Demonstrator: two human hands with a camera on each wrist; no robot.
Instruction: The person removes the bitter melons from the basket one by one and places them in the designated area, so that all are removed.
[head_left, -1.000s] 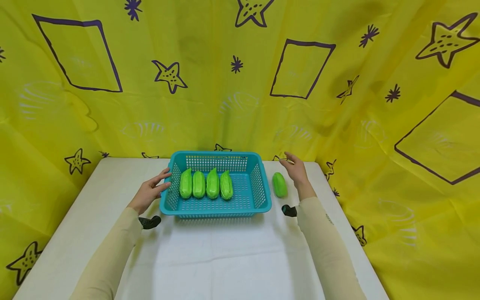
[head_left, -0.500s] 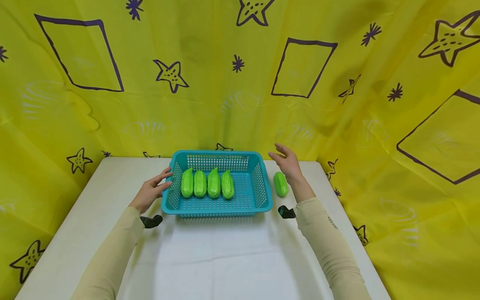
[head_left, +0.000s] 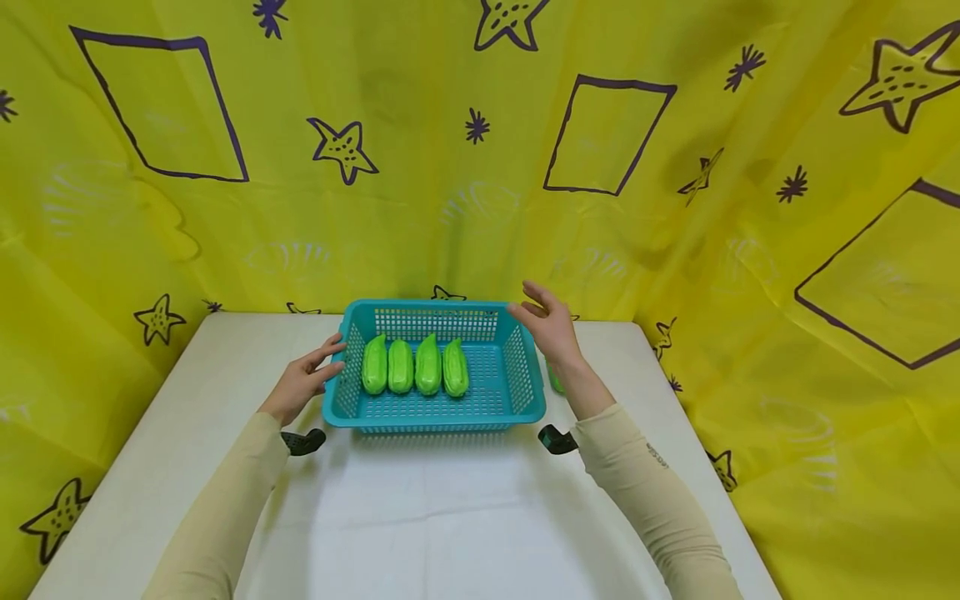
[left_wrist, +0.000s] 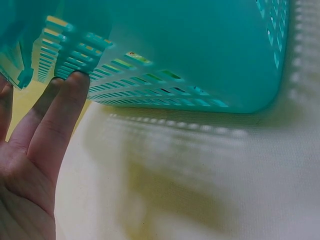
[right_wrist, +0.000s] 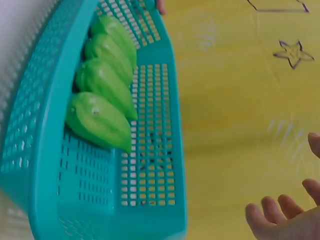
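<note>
Yellow curtain (head_left: 420, 233) behind a white counter (head_left: 450, 525). Blue-green basket (head_left: 431, 422) holds four green vegetables (head_left: 427, 367) in a row; a fifth vegetable (head_left: 555, 380) lies outside, just to its right. Right hand (head_left: 555, 332) has swung left toward the basket's far right corner, mostly masking that loose one; fingers relaxed, nothing carried, so basket count stays four. Left wrist view, clearer than head: left hand (left_wrist: 37, 160), straight fingers against the basket's outer wall.
</note>
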